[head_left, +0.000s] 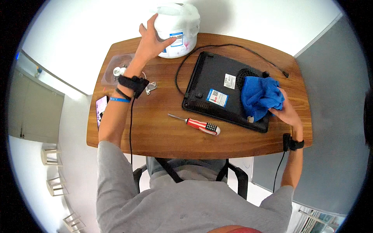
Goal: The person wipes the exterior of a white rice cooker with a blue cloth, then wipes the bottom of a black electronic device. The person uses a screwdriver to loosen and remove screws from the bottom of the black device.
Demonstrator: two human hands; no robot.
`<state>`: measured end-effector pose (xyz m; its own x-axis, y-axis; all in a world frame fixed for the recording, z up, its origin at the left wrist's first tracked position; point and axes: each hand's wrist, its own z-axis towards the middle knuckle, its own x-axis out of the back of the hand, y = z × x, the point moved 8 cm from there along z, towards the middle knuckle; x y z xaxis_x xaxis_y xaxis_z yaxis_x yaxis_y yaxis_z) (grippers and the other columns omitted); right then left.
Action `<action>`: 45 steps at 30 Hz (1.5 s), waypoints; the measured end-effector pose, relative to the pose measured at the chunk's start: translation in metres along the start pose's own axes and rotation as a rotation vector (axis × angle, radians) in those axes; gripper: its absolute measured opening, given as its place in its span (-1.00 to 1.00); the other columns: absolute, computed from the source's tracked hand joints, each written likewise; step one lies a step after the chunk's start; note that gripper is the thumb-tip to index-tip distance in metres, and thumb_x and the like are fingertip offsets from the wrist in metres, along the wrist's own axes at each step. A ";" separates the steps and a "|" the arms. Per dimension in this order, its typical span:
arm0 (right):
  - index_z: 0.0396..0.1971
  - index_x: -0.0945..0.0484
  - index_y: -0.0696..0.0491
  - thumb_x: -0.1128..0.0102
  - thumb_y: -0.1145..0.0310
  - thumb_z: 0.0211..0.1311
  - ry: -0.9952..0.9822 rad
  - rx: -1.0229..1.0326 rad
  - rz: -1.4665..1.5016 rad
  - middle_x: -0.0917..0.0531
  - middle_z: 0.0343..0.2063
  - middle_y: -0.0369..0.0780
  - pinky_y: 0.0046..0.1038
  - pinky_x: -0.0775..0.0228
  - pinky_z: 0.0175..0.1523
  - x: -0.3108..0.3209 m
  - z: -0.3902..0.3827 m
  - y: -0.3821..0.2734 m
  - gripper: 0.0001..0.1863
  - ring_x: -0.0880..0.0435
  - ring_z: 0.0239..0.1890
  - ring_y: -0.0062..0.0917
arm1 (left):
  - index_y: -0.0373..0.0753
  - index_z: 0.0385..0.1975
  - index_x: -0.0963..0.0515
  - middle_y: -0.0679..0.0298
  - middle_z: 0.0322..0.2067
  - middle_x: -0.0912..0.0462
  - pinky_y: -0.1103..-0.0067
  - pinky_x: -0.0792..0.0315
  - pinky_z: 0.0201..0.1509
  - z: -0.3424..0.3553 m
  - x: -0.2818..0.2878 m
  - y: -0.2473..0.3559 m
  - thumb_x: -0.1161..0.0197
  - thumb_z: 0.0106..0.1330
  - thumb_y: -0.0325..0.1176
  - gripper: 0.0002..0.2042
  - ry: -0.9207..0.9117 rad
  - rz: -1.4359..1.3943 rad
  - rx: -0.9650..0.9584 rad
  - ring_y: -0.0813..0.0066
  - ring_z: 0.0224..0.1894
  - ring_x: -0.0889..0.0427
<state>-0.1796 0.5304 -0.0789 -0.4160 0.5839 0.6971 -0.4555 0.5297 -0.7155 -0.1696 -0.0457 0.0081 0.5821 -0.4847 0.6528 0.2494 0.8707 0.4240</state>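
My right hand (pixel 288 109) is closed on a bunched blue cloth (pixel 261 96). The cloth lies against the right end of a flat black appliance (pixel 211 79), which rests bottom up and shows a round vent, labels and small feet; it looks like an induction cooker. At the far side, my left hand (pixel 149 42) has its fingers spread at the left of a rounded white appliance (pixel 182 23), perhaps a rice cooker. The thumb overlaps its label; whether it touches, I cannot tell. A red and white screwdriver (pixel 202 126) lies in front of the black appliance.
A black power cord (pixel 229 45) curves behind the black appliance to its plug. Past my left forearm are a clear plastic tray (pixel 112 64) with small parts, a metal bracket (pixel 151 87) and a phone (pixel 101 108). The wooden table (pixel 163 138) has a curved front edge.
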 end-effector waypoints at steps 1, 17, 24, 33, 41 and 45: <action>0.62 -0.21 0.02 -0.60 0.55 0.24 0.003 0.032 -0.032 -0.38 0.48 -0.11 -0.22 -0.26 0.63 0.004 0.001 0.001 0.00 -0.35 0.56 -0.26 | 0.01 0.73 0.05 -0.66 0.52 0.00 -0.30 -0.30 0.56 0.001 -0.008 0.007 -0.66 0.28 0.05 0.16 -0.017 -0.004 -0.010 -0.78 0.62 0.14; 0.57 -0.31 0.03 -0.70 0.35 0.15 -0.021 0.043 -0.162 -0.43 0.39 -0.08 -0.15 -0.29 0.61 0.010 0.005 -0.012 0.00 -0.44 0.51 -0.13 | 0.30 0.70 -0.09 -0.60 0.55 0.12 -0.14 -0.58 0.42 0.006 -0.032 0.103 -0.47 0.45 -0.21 -0.12 -0.074 0.094 -0.072 -0.82 0.34 -0.45; 0.73 -0.08 -0.03 -0.73 0.11 0.16 -0.114 -0.047 -0.217 -0.17 0.67 0.03 -0.14 -0.06 0.74 0.021 -0.007 -0.020 0.24 -0.07 0.75 -0.04 | 0.27 0.67 -0.17 -0.47 0.57 0.07 -0.06 -0.67 0.32 -0.002 -0.022 0.087 -0.41 0.52 -0.19 -0.22 -0.070 -0.007 0.015 -0.59 0.39 -0.51; 0.75 0.06 0.06 -0.42 -0.25 0.45 -0.067 0.224 -0.117 -0.19 0.65 0.18 -0.05 0.01 0.76 0.000 0.146 -0.159 0.18 -0.08 0.74 -0.05 | -0.38 0.71 0.13 -0.56 0.49 -0.19 0.10 -0.59 0.39 -0.001 -0.029 -0.022 -0.28 0.60 0.13 -0.01 0.042 -0.445 0.469 -0.23 0.42 -0.52; 0.77 0.23 -0.08 -0.64 -0.14 0.27 0.066 0.288 0.053 -0.03 0.69 0.18 0.23 -0.16 0.70 -0.069 0.325 -0.177 0.37 -0.04 0.71 0.18 | -0.24 0.75 0.45 -0.36 0.64 -0.11 0.01 -0.39 0.59 -0.002 -0.039 0.001 -0.25 0.51 0.39 0.23 -0.279 -0.784 0.635 -0.28 0.63 -0.29; 0.74 0.16 0.05 -0.78 -0.19 0.04 0.191 0.346 0.005 -0.15 0.64 0.23 0.15 -0.17 0.70 -0.058 0.310 -0.172 0.51 -0.18 0.68 0.13 | -0.19 0.77 0.41 -0.36 0.67 -0.01 -0.03 -0.34 0.62 -0.013 -0.029 0.026 -0.26 0.55 0.32 0.17 -0.247 -0.715 0.554 -0.24 0.68 -0.20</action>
<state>-0.3217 0.2149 0.0180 -0.2794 0.7074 0.6492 -0.7060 0.3069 -0.6382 -0.1701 -0.0081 -0.0075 0.2364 -0.9489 0.2090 0.0434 0.2252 0.9733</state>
